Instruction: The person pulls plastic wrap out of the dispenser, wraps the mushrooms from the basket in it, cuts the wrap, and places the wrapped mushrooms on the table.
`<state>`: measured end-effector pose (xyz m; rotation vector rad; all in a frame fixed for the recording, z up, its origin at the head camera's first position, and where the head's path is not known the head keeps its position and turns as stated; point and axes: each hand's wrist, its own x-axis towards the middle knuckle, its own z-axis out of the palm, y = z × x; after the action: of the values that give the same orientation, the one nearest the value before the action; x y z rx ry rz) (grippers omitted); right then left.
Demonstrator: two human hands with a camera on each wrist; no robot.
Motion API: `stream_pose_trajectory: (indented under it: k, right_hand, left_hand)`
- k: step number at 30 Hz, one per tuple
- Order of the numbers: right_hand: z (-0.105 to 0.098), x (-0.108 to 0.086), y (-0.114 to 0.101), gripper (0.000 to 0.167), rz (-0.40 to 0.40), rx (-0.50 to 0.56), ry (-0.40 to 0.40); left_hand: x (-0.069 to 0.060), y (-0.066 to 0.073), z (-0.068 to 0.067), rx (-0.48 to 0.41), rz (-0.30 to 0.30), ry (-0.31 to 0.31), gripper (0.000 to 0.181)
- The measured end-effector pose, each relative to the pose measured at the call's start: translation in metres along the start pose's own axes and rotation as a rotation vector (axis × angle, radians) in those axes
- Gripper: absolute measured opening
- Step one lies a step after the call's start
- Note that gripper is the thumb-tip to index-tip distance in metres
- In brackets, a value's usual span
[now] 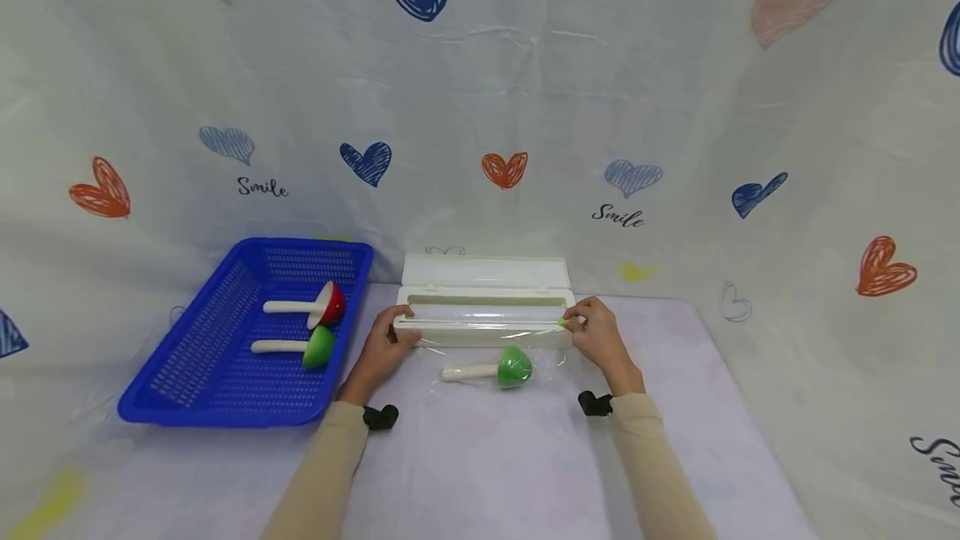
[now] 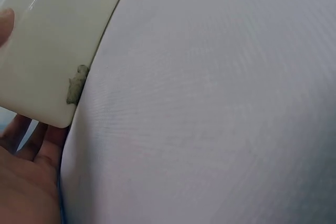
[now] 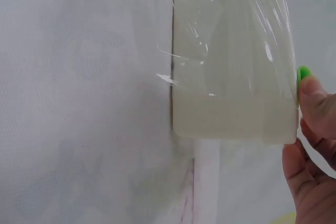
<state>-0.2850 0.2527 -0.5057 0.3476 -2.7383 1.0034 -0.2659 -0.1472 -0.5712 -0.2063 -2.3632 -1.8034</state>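
A white film dispenser box (image 1: 487, 335) lies on the table with its lid (image 1: 486, 272) raised at the back. Clear plastic film (image 3: 210, 51) runs over its front wall and down around a toy mushroom (image 1: 514, 367) with a green cap and white stem. The left hand (image 1: 384, 350) grips the box's left end, thumb on the front, other fingers around the end (image 2: 31, 166). At the right end, the right hand (image 1: 600, 340) pinches a small green piece (image 3: 303, 73) at the box's top edge; its other fingers lie by the end.
A blue basket (image 1: 225, 402) stands on the left, holding a red-capped mushroom (image 1: 335, 304) and a green-capped one (image 1: 319, 347). Behind the box hangs a white curtain (image 1: 555, 107) printed with hearts. The table's right edge slants toward the front.
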Motion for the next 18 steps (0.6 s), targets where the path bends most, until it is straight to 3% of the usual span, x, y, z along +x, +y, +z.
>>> stream_pose_trajectory:
  k: [5, 8, 12, 15, 18]
  right_hand:
    - [-0.006, -0.006, 0.007, 0.006, 0.006, 0.016, 0.058]
    - [-0.006, -0.008, 0.011, 0.007, -0.008, 0.025, 0.088]
    - [-0.007, -0.008, 0.008, 0.011, -0.002, 0.045, 0.068]
    - [-0.006, -0.012, 0.0, 0.019, -0.006, 0.032, 0.069]
    - [0.0, -0.02, -0.01, 0.023, -0.039, 0.011, 0.151]
  left_hand:
    - [0.0, 0.009, 0.004, 0.051, -0.059, -0.016, 0.04]
    - [-0.001, 0.014, 0.001, 0.038, -0.079, -0.035, 0.041]
    - [0.0, 0.019, -0.005, -0.055, -0.12, -0.096, 0.05]
    - [-0.002, 0.022, -0.008, -0.153, -0.193, -0.144, 0.059]
    - [-0.004, 0.026, -0.009, -0.235, -0.248, -0.161, 0.064]
